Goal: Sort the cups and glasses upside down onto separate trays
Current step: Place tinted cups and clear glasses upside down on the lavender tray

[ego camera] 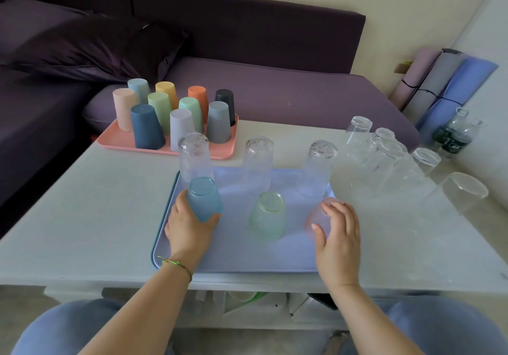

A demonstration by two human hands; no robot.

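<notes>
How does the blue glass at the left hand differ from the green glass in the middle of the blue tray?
The blue glass is blue and gripped by the left hand; the green glass is pale green and untouched. The blue one stands at the blue tray's left edge, the green one near its middle. Both are tinted, upside down, and in the front row.

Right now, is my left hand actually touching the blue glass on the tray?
Touching. The head view shows the left hand wrapped around the lower side of the upside-down blue glass, thumb and fingers pressed on it with no gap.
</notes>
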